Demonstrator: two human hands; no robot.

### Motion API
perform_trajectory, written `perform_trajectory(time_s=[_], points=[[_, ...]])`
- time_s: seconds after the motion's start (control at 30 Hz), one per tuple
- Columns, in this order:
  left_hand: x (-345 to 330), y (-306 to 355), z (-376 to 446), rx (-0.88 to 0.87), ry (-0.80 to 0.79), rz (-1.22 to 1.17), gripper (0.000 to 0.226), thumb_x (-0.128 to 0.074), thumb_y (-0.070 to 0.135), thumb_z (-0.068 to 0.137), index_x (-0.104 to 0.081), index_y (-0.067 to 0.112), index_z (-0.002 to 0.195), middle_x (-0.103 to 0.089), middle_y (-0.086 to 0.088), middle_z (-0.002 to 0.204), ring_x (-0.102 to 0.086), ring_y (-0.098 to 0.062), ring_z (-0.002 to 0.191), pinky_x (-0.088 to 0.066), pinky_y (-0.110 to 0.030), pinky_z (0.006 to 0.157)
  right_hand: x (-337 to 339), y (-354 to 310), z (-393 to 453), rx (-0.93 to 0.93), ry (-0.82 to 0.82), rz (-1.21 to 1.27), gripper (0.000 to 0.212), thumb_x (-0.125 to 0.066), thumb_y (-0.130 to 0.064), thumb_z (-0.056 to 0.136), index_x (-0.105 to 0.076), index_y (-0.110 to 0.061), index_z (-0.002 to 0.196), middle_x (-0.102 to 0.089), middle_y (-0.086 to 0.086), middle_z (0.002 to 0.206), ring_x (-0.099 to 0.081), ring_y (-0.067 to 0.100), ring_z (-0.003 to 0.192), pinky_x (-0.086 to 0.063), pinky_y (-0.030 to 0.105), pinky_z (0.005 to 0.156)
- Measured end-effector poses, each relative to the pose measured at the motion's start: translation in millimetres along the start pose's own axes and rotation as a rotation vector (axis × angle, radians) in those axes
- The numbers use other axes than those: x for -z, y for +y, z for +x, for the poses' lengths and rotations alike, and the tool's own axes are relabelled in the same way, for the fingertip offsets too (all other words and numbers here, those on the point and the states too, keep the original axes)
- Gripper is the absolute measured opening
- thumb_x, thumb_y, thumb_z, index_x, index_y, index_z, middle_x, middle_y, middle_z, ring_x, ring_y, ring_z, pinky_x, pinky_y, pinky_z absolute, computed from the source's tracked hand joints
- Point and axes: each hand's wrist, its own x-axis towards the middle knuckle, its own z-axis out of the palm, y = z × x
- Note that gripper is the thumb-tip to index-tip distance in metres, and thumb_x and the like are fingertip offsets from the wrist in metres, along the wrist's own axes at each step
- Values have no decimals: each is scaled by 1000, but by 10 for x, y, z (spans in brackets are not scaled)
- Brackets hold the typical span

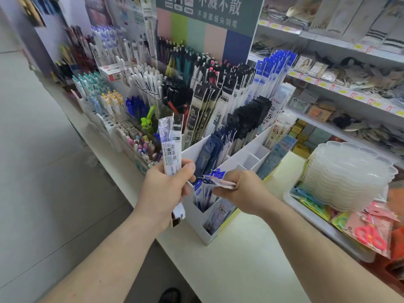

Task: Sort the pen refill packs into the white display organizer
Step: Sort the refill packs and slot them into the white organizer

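Hands work at the white display organizer (220, 169) on the bench (240, 259). Our left hand (166, 189) grips upright refill packs (169, 149) beside it; our right hand (238, 191) pinches blue packs (215, 178) above its front slots. A loose pinch could spill them.

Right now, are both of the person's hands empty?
No, the left hand grips a few refill packs upright, and the right hand pinches blue packs over the white organizer.

Empty organizer slots (251, 159) lie open from above, hemmed by upright refill packs (249, 121) behind and plastic trays (347, 176) right
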Motion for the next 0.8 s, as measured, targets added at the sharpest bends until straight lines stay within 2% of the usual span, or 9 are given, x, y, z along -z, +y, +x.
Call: perform_trajectory(time_s=[0.13,0.27,0.37,0.47,0.53,0.57,0.63,0.7,0.8], points=[[-23,11,-16,61,-101,-51,10,-61,12,95,-62,12,85,-48,1,55,-37,-11,43,-29,-18,39,-98,45,13,27,-65,-207,34,-74,-33,87,-55,-24,61,-59,4,68,-52,26,63,-37,30,56],[-41,45,-62,101,-249,-79,18,-64,22,89,-65,6,96,-51,-1,60,-43,-11,43,-35,-18,39,-78,-39,46,-17,-100,-333,15,-67,-34,89,-68,-21,81,-64,5,77,-56,26,71,-44,30,61],[-54,57,-96,182,-388,-117,29,-64,31,76,-67,8,93,-51,0,60,-44,-10,43,-38,-17,39,99,-44,11,-56,-80,-318,13,-67,-27,83,-62,-21,73,-62,0,69,-60,25,68,-46,33,56],[-91,43,-112,255,-502,-114,27,-66,29,75,-67,8,93,-51,0,61,-45,-9,44,-38,-17,39,325,-40,-146,-145,181,100,11,-65,-10,85,-72,-17,82,-69,6,70,-59,14,54,-48,26,48],[-155,21,-118,290,-542,-112,25,-65,24,74,-67,8,93,-51,0,60,-44,-9,43,-37,-16,38,432,-140,-321,-191,342,539,12,-66,-1,87,-73,-10,82,-60,0,56,-44,6,40,-36,16,39],[-201,12,-126,302,-558,-99,23,-65,23,75,-66,8,93,-51,0,59,-44,-9,42,-36,-16,38,461,-227,-406,-198,341,685,12,-68,-2,88,-71,-8,78,-52,-5,49,-39,3,39,-33,14,39],[-320,-11,-153,290,-599,-20,13,-63,20,83,-62,8,87,-51,0,58,-44,-10,42,-35,-17,39,445,-375,-540,-166,248,747,16,-74,-11,87,-68,-8,72,-51,-9,46,-45,2,41,-36,13,43],[-442,-56,-176,260,-636,72,15,-57,9,95,-55,6,80,-50,0,57,-45,-12,42,-34,-20,40,398,-465,-615,-146,166,712,19,-79,-12,83,-66,-6,69,-61,-2,53,-55,6,45,-45,18,48],[-547,-96,-192,297,-720,24,15,-54,-3,90,-56,2,76,-53,-7,62,-50,-15,45,-39,-23,44,384,-399,-654,-168,174,716,17,-74,-4,84,-66,3,71,-65,12,59,-57,16,43,-46,23,44]])
